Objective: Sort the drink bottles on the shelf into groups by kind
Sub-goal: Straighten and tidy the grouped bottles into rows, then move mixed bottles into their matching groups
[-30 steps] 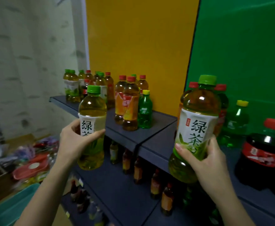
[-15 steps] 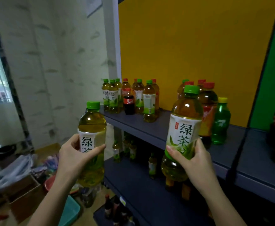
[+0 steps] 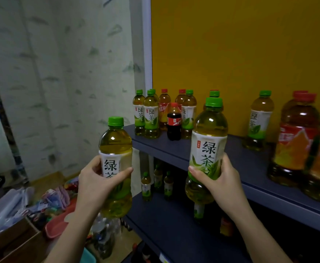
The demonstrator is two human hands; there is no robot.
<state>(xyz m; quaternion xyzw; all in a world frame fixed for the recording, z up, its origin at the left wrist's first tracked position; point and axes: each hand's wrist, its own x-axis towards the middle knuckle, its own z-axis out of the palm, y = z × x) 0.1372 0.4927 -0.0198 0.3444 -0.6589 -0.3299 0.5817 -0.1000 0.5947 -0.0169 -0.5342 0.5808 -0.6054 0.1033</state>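
Note:
My left hand (image 3: pixel 96 185) grips a green tea bottle (image 3: pixel 115 147) with a green cap, held upright left of the shelf. My right hand (image 3: pixel 220 179) grips a second green tea bottle (image 3: pixel 210 133), upright in front of the top shelf (image 3: pixel 193 150). At the shelf's far left end stands a cluster of green tea bottles (image 3: pixel 151 116) mixed with red-capped tea bottles (image 3: pixel 163 107) and one small cola bottle (image 3: pixel 174 124). Another green tea bottle (image 3: pixel 258 120) stands alone farther right. Large red-capped iced tea bottles (image 3: pixel 295 141) stand at the right edge.
A lower shelf (image 3: pixel 164 221) carries several small bottles at its back. The yellow panel (image 3: pixel 231 44) backs the shelves. On the floor at the left lie a cardboard box (image 3: pixel 16 242), a red lid (image 3: pixel 56 224) and bags of clutter.
The view has swung left along the shelf, bringing the left-end cluster closer. Both hands still hold their green tea bottles, carried leftward with the view.

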